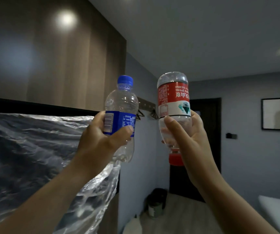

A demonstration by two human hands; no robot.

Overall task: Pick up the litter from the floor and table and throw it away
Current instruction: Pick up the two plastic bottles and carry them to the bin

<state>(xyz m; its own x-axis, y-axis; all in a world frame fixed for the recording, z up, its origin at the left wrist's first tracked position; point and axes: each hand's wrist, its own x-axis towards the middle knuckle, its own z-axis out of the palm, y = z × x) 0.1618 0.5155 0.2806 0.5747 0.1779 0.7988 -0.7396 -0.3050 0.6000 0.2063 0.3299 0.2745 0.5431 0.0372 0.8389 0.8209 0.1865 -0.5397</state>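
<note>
Both hands are raised in front of me, each with a bottle. My left hand (98,141) grips an empty clear plastic bottle with a blue cap and blue label (121,105), held upright. My right hand (188,141) grips a clear plastic bottle with a red and white label (174,98), held upside down so its red cap points down below my fingers. The two bottles are side by side, a little apart. A small bin lined with a dark bag (157,202) stands on the floor far below, near the wall.
A large screen covered in crinkled clear plastic film (34,149) fills the left. A wood panel wall (60,56) rises above it. A dark door (206,132), a framed picture (278,114), a wall hook rail (146,103) and a white bed corner (279,211) are visible.
</note>
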